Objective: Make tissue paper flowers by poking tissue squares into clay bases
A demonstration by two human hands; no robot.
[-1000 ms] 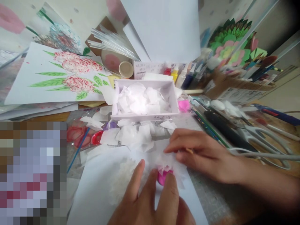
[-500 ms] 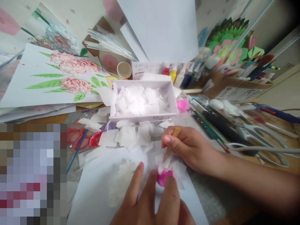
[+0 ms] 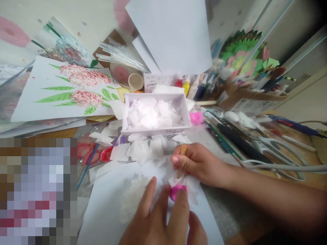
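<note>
My right hand [image 3: 196, 163] pinches a short wooden stick [image 3: 183, 149], its lower end in a tuft of white tissue paper [image 3: 187, 185]. The tuft stands on a bright pink, clay-like disc [image 3: 176, 193]. Reaching in from below, my left hand [image 3: 163, 211] has its fingers spread, two fingertips touching the disc's edge and part of the disc hidden under them. Both hands are over a white paper sheet [image 3: 107, 197]. Left of my fingers on that sheet is a pale, textured patch [image 3: 130, 200].
Behind my hands stands a white box [image 3: 155, 131] of tissue pieces, with loose pieces [image 3: 138, 149] in front. Brushes, scissors [image 3: 278, 149] and a cable [image 3: 286, 166] lie right. Paint bottles [image 3: 195, 87] stand behind. A flower painting [image 3: 33, 81] is at left. Blurred blocks cover the lower left.
The stick stands more upright, and my right hand has shifted slightly left. My left hand stays at the pink disc. The view has tilted slightly.
</note>
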